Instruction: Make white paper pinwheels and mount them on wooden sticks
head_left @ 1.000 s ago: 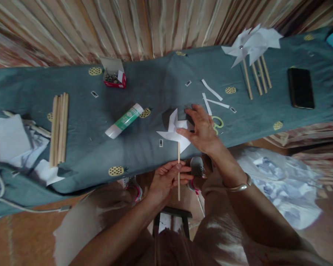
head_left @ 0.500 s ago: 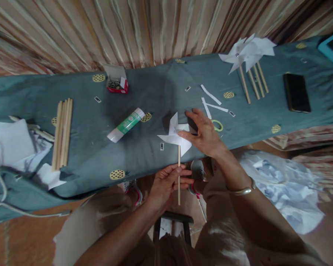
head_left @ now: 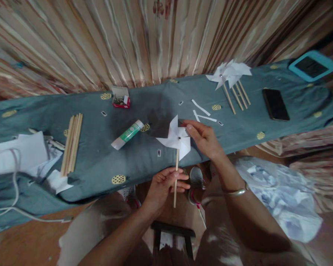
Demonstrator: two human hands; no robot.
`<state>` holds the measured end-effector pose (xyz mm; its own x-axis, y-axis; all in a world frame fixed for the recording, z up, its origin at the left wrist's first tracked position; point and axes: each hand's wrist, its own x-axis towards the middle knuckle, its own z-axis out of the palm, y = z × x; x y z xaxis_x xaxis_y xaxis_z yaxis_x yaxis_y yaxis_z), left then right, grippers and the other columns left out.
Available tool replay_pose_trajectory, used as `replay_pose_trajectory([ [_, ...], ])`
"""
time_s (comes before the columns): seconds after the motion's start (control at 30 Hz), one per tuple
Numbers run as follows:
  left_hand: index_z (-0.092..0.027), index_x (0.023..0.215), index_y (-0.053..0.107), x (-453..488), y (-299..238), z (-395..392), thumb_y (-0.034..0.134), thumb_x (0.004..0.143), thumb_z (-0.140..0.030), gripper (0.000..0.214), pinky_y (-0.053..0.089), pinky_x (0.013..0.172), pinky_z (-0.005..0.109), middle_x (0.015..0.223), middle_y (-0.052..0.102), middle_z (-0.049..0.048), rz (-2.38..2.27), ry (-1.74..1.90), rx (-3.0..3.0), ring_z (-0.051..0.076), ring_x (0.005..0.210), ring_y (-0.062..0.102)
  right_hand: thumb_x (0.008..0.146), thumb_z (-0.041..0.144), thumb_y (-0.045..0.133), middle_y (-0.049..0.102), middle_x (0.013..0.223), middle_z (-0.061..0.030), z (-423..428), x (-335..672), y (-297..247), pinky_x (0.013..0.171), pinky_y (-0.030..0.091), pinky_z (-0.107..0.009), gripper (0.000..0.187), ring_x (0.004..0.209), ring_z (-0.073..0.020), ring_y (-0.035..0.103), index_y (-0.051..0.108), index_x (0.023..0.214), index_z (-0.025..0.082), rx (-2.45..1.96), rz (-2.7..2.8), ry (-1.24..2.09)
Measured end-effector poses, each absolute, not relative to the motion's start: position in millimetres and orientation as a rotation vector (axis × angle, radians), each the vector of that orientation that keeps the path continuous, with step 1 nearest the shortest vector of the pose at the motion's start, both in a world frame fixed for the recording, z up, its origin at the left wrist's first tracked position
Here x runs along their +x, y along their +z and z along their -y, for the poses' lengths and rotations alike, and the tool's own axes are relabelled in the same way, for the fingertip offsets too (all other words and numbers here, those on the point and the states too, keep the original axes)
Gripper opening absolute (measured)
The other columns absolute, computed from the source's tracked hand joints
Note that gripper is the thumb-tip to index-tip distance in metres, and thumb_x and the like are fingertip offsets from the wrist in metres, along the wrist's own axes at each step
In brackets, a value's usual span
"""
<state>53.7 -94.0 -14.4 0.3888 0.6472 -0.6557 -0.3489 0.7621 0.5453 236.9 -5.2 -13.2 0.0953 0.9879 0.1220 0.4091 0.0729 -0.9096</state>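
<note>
A white paper pinwheel (head_left: 172,137) on a thin wooden stick is held over the table's near edge, a shiny metal pin at its centre. My left hand (head_left: 163,186) grips the stick between thumb and fingers, below the blades. At the right, my right hand (head_left: 204,138) has its thumb and fingertips closed at the edge of the right-hand blade. A glue stick (head_left: 127,135) with a green label lies to the left of the pinwheel. Narrow white paper strips (head_left: 201,108) lie beyond my right hand.
Finished pinwheels (head_left: 227,74) lie at the back right, near a black phone (head_left: 275,104) and a blue-framed tablet (head_left: 312,65). Wooden sticks (head_left: 72,144), white paper (head_left: 30,149) and an opened box of pins (head_left: 121,99) are leftward. A plastic bag (head_left: 280,195) stands on the floor.
My right thumb has moved off the pinwheel's centre to its right blade, uncovering the metal pin. My left hand keeps hold of the stick. The camera view has shifted; the green scissor-like handle is now hidden.
</note>
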Motion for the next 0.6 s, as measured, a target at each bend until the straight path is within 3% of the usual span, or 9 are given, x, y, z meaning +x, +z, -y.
replay_pose_trajectory([
  [0.3, -0.013, 0.087, 0.07, 53, -16, 88, 0.089, 0.057, -0.051, 0.052, 0.053, 0.055, 0.021, 0.079, 0.077, 0.0062, -0.936, 0.714, 0.425, 0.016, 0.059, 0.072, 0.069, 0.061, 0.075, 0.071, 0.072, -0.0003, 6, 236, -6, 0.061, 0.052, -0.027, 0.042, 0.064, -0.0142, 0.062, 0.077, 0.084, 0.022, -1.403, 1.141, 1.069],
  [0.47, -0.013, 0.089, 0.069, 52, -15, 85, 0.087, 0.06, -0.05, 0.05, 0.054, 0.058, 0.022, 0.082, 0.077, 0.0069, -0.943, 0.732, 0.477, 0.016, 0.061, 0.072, 0.063, 0.059, 0.08, 0.063, 0.058, 0.0034, 5, 234, -1, 0.055, 0.049, -0.023, 0.04, 0.053, -0.0095, 0.055, 0.072, 0.07, 0.021, -1.391, 1.055, 1.064],
  [0.6, -0.014, 0.089, 0.069, 50, -16, 81, 0.087, 0.06, -0.05, 0.05, 0.054, 0.058, 0.022, 0.081, 0.077, 0.0063, -0.952, 0.774, 0.504, 0.017, 0.062, 0.073, 0.057, 0.059, 0.084, 0.067, 0.062, 0.0032, 7, 230, 4, 0.055, 0.05, -0.02, 0.043, 0.053, -0.0076, 0.056, 0.072, 0.072, 0.021, -1.357, 0.99, 1.166],
])
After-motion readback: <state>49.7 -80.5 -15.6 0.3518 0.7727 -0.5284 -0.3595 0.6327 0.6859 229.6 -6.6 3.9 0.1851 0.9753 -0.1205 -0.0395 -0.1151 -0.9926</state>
